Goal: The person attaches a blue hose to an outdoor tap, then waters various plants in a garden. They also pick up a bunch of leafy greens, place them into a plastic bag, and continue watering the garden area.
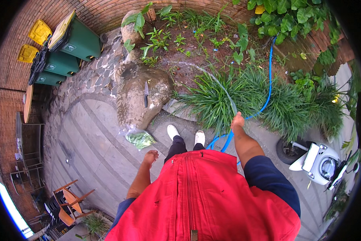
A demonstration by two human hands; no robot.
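My right hand is closed around the end of a blue garden hose, and a stream of water arcs from it over long grassy plants onto a soil bed. My left hand hangs low at my left side with nothing in it, its fingers loosely curled. Just ahead of that hand, a clear plastic bag of green leaves lies on the paving against a large boulder. On top of the boulder rests a knife with a black handle.
Green wheeled bins with yellow lids stand by the brick wall at upper left. A wooden chair is at lower left, near a metal rack. A white scooter stands at right. Flat edging stone borders the bed.
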